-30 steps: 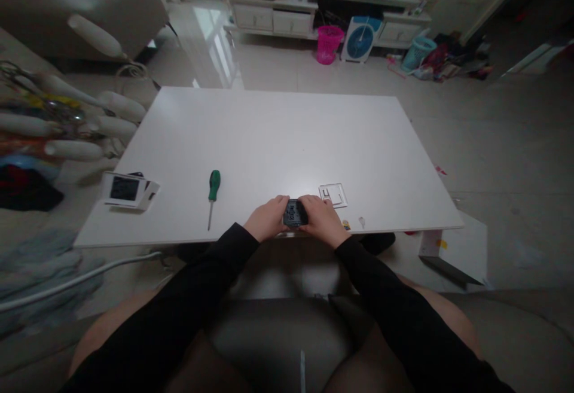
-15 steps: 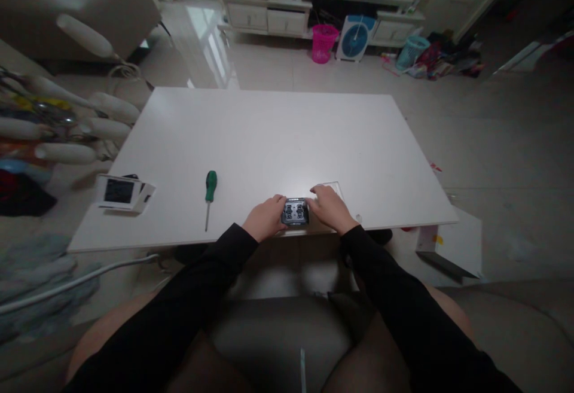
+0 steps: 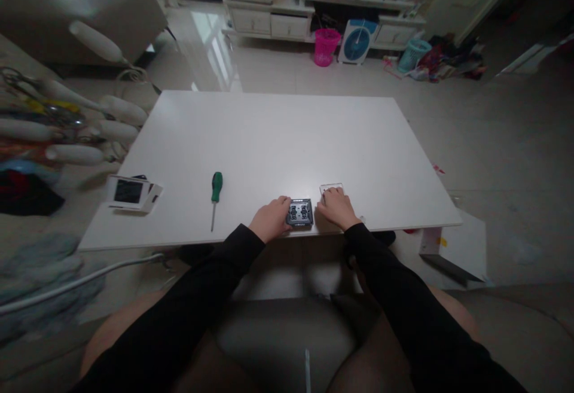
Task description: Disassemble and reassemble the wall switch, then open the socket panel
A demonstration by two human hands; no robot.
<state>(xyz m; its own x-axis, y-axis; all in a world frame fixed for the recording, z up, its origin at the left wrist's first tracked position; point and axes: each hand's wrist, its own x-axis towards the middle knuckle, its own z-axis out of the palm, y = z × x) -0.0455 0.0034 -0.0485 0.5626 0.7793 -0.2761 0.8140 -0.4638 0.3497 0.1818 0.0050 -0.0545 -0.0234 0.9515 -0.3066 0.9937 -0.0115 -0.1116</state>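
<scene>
At the near edge of the white table (image 3: 287, 142) lies a black square unit (image 3: 300, 212) with pale metal-like parts on its face, looking like a wall socket. My left hand (image 3: 271, 218) closes on its left side. Just to the right, my right hand (image 3: 337, 206) has its fingers curled over a thin, clear, pale-edged square frame (image 3: 332, 186), whose near part they hide. Farther left, a screwdriver (image 3: 216, 192) with a green handle rests with its shaft toward me.
A white box-like thing with a dark panel (image 3: 130, 192) stands at the table's left end. By the right hand's wrist is a small pale round piece (image 3: 362, 219). White lamp arms (image 3: 96, 43) reach in at the left. An open white box (image 3: 461, 243) sits below the right corner.
My right hand has left the black unit's right side and moved right onto the clear frame. My left hand stays on the unit. The whole view has shifted slightly.
</scene>
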